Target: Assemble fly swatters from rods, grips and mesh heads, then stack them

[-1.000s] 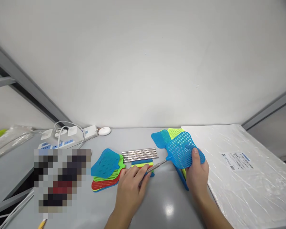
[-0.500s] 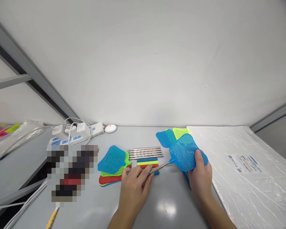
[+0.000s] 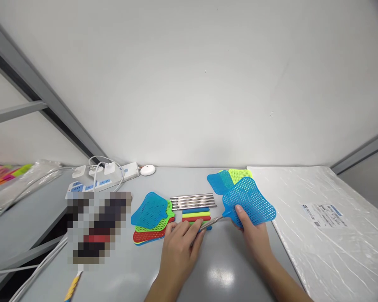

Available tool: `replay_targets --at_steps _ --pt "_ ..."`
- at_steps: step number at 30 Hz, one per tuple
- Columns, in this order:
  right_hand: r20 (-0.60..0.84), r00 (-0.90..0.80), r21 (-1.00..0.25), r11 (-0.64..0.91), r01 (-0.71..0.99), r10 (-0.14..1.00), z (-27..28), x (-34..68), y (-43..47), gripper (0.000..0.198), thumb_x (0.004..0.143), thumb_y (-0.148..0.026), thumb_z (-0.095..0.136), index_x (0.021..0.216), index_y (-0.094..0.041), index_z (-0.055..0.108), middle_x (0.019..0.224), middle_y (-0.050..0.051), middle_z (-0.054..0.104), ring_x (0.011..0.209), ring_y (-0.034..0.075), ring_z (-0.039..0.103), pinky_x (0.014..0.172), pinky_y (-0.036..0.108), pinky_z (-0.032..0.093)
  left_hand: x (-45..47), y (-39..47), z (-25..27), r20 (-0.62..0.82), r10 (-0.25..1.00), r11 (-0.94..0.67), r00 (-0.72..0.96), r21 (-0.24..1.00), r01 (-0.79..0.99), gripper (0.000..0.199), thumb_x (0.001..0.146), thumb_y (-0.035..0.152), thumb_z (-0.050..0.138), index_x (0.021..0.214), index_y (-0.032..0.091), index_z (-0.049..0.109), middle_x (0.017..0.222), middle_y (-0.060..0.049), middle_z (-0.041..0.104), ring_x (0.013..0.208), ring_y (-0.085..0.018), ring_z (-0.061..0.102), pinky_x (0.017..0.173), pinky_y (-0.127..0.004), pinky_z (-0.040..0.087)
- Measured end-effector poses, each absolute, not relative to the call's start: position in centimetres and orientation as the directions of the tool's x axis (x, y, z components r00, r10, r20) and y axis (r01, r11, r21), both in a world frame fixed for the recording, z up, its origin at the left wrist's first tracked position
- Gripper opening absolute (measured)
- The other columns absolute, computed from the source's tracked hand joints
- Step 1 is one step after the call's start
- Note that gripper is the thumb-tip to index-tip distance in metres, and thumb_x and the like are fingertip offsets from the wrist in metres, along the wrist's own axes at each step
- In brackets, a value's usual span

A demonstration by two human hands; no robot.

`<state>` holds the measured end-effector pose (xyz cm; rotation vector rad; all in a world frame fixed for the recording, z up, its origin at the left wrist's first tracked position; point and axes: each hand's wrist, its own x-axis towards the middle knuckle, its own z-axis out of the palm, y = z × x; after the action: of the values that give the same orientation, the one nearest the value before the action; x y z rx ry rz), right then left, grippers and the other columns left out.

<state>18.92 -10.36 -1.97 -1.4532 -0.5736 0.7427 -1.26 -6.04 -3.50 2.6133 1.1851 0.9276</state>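
Note:
A blue fly swatter head on a metal rod is held between my two hands. My left hand is closed around the rod, its fingers hiding the near end. With the thumb on top of the mesh near its neck, my right hand pinches the head. Beyond my left hand lie several coloured handle tubes and a row of metal rods. Loose swatter heads in blue, green and red make a stack to the left. Behind the held head rest blue and yellow-green swatter heads.
At the back left, a white power strip with plugs and cables sits near a small white rounded object. A blurred-out object lies at left. A plastic-wrapped white panel with a label covers the right side.
My right hand has slid left along the blue swatter head, from its far edge towards the neck. My left hand keeps its grip on the rod. The view has shifted slightly.

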Motion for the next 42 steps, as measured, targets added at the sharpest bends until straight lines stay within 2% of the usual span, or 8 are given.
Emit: replay_targets --at_steps 4,9,15,20,24,30,35,42 --pt "-0.099 0.553 -0.994 -0.057 -0.093 0.827 -1.9 18.7 -10.2 0.031 0.070 -0.048 0.074 0.076 -0.019 0.064 0.065 0.000 0.063 0.057 0.017 0.055 0.052 0.029 0.044 -1.3 -6.5 -4.1 0.462 0.718 -0.688 0.521 0.351 0.635 0.030 0.092 0.029 0.052 0.119 0.024 0.063 0.078 -0.004 0.067 0.064 -0.017 0.056 0.063 -0.029 0.037" --pt "-0.124 0.513 -0.990 -0.070 -0.124 0.849 -1.2 18.5 -10.1 0.032 0.069 -0.047 0.074 0.072 -0.020 0.058 0.065 -0.001 0.058 0.056 0.015 0.051 0.053 0.029 0.041 -1.2 -6.9 -4.4 0.425 0.728 -0.685 0.538 0.425 0.592 0.030 0.092 0.026 0.050 0.121 0.024 0.061 0.087 -0.005 0.071 0.066 -0.018 0.063 0.059 -0.028 0.041" --pt "-0.017 0.447 -0.998 -0.041 0.044 0.894 -0.8 18.7 -10.2 0.038 0.079 -0.048 0.066 0.059 -0.021 0.048 0.055 -0.003 0.049 0.054 0.014 0.047 0.055 0.029 0.038 -0.5 -7.1 -4.1 0.352 0.768 -0.632 0.534 0.546 0.550 0.028 0.094 0.027 0.046 0.117 0.024 0.061 0.094 -0.006 0.073 0.077 -0.020 0.068 0.065 -0.028 0.046" --pt "0.035 0.426 -0.998 0.052 -0.026 0.904 -0.9 18.7 -10.2 0.039 0.079 -0.048 0.066 0.060 -0.023 0.043 0.052 -0.005 0.042 0.050 0.013 0.041 0.051 0.028 0.035 0.0 -7.6 -1.6 0.170 0.804 -0.509 0.570 0.692 0.511 0.028 0.094 0.032 0.042 0.112 0.027 0.063 0.097 -0.005 0.073 0.082 -0.024 0.068 0.067 -0.029 0.046" --pt "0.040 0.342 -0.999 0.041 0.006 0.939 -0.4 17.9 -11.4 0.037 0.077 -0.048 0.068 0.060 -0.021 0.048 0.053 -0.004 0.047 0.051 0.012 0.043 0.052 0.028 0.037 0.1 -9.4 1.5 0.083 0.787 -0.373 0.612 0.854 0.363 0.028 0.094 0.034 0.042 0.112 0.029 0.063 0.084 -0.003 0.070 0.074 -0.022 0.064 0.064 -0.027 0.042" --pt "0.018 0.157 -1.000 0.019 -0.005 0.987 1.1 15.7 -14.3 0.029 0.082 -0.043 0.063 0.067 -0.020 0.055 0.058 -0.003 0.053 0.056 0.013 0.050 0.057 0.028 0.042 0.2 -12.7 2.7 -0.041 0.814 -0.059 0.579 0.987 0.152 0.028 0.094 0.041 0.043 0.085 0.021 0.060 0.065 0.001 0.052 0.058 -0.013 0.044 0.054 -0.022 0.032" --pt "0.078 0.094 -0.995 0.084 -0.062 0.993 2.6 14.4 -16.9 0.021 0.080 -0.040 0.066 0.075 -0.021 0.058 0.065 -0.003 0.061 0.059 0.014 0.057 0.059 0.028 0.046 -0.3 -15.5 2.1 -0.201 0.721 0.318 0.663 0.946 -0.058 0.033 0.093 0.051 0.043 0.083 0.019 0.049 0.055 0.009 0.034 0.039 -0.005 0.023 0.041 -0.020 0.021" --pt "0.146 -0.082 -0.980 0.132 -0.149 0.986 4.6 13.9 -20.2 0.020 0.085 -0.037 0.063 0.077 -0.019 0.059 0.057 -0.003 0.064 0.059 0.014 0.062 0.066 0.028 0.049 -0.8 -18.6 2.0 -0.043 0.462 0.697 0.886 0.636 -0.333 0.029 0.092 0.048 0.048 0.081 0.022 0.044 0.045 0.013 0.021 0.025 -0.003 0.013 0.032 -0.015 0.017"
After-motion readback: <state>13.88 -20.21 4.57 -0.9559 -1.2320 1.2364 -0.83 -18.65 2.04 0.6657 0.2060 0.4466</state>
